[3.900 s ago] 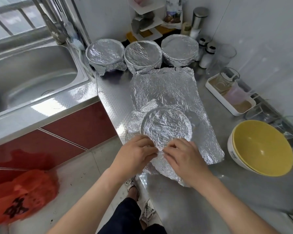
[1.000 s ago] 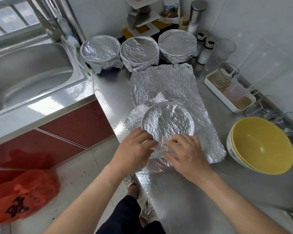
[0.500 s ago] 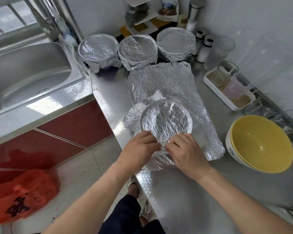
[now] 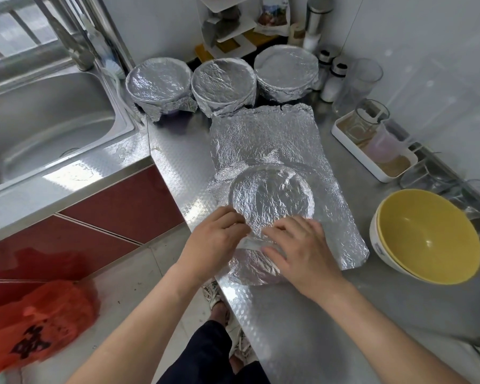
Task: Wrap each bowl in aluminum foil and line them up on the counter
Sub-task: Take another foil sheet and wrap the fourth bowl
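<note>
A bowl covered in aluminium foil stands on a flat foil sheet near the counter's front edge. My left hand pinches the foil at the bowl's near rim. My right hand lies beside it with fingers spread, pressing the foil down against the bowl's near side. Three foil-wrapped bowls stand in a row at the back: left, middle, right. Stacked unwrapped bowls, yellow inside, sit at the right.
The steel counter ends in an edge at the left, with a sink beyond. A white tray with glass cups, spice shakers and a rack stand along the wall. A red bag lies on the floor.
Both hands have stayed at the bowl's near rim, working the foil down. The loose flap below the bowl now lies tucked closer, and my right fingers have spread flatter.
</note>
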